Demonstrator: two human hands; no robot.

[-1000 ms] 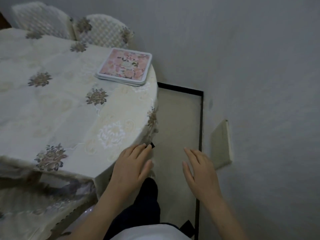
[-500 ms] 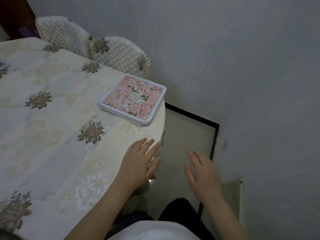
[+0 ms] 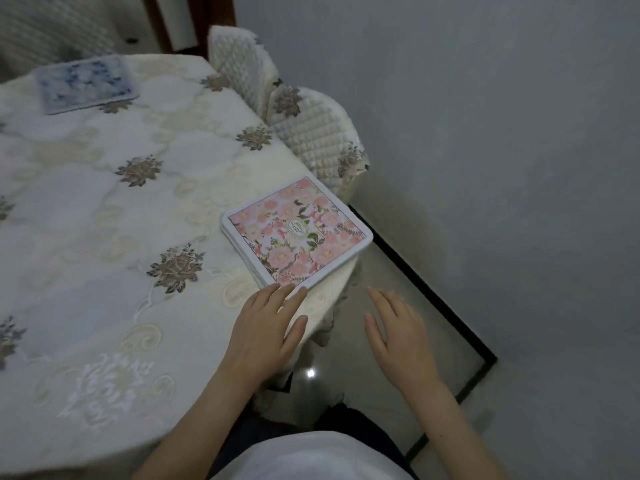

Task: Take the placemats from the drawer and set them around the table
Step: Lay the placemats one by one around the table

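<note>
Lying at table edge: pink floral placemats, stacked; both hands flat, fingers spread.

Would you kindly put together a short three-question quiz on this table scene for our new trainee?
1. True or false: the left hand grips the pink placemat stack.
2. Which placemat lies at the far side of the table? A) blue placemat B) green C) yellow
3. Fill in: the right hand hovers over the ____, beside the table's edge.

Key
1. False: its fingers are straight, their tips at the stack's near edge.
2. A
3. floor
</note>
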